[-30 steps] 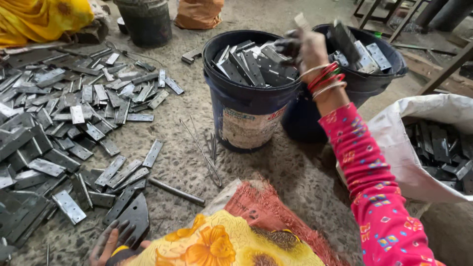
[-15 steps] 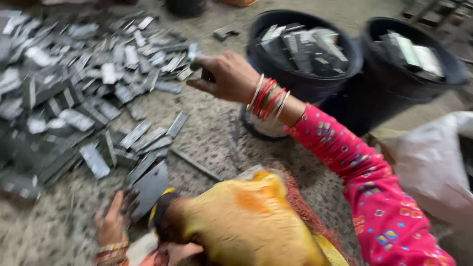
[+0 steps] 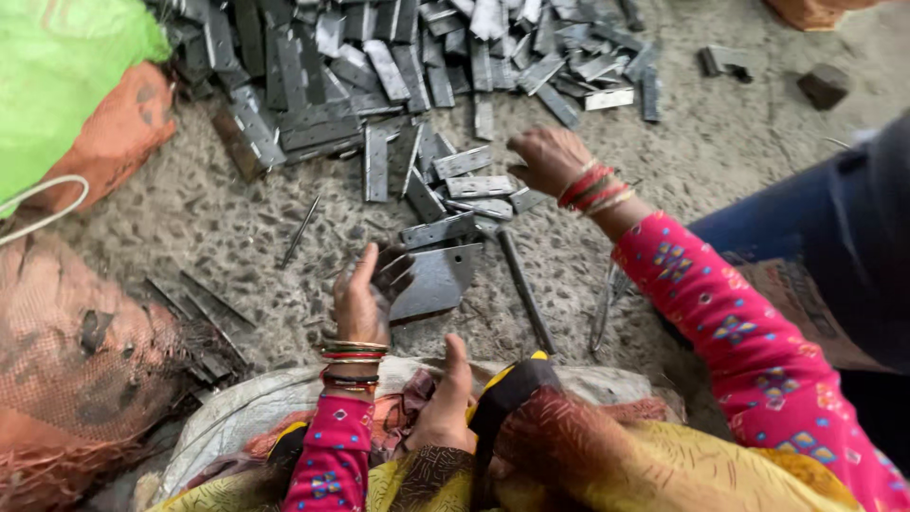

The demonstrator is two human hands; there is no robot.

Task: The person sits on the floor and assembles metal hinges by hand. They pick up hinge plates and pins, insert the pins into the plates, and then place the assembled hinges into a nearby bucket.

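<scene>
Floor carries a heap of metal strips at the far side, spreading toward the centre. Left hand sits near centre, fingers on the left edge of a flat plate lying on the floor. Right hand is beyond and to the right, over loose strips at the heap's near edge. A rod lies just right of the plate. A sack occupies the far left; mesh bag the near left. A small block lies far right, well apart from the heap.
</scene>
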